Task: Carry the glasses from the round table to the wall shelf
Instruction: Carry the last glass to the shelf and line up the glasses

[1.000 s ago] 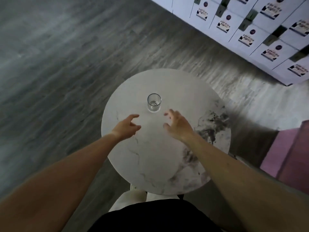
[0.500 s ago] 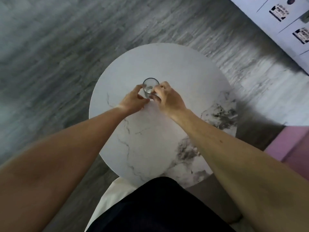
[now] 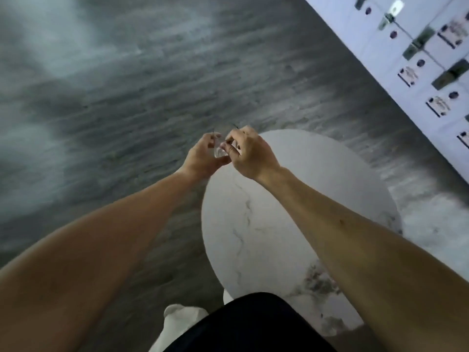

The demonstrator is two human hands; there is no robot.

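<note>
A: Where's the glass?
B: Pinched between both hands, left hand and right hand each gripping a side, held off the round table's far edge over the floor.
A: Upright?
B: Too blurred to say.

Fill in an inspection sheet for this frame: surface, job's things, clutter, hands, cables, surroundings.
Surface: round white marble-look table with grey veining; no glass stands on the part in view.
Job's things: one clear glass, blurred, held between both hands at the table's far left edge; looks lifted off the top.
Clutter: nothing seen.
Hands: left hand and right hand both closed around the glass, bare forearms stretched forward.
Cables: nothing seen.
Surroundings: grey wood-grain floor; white units with labels at upper right; wall shelf not identifiable; motion blur throughout.
</note>
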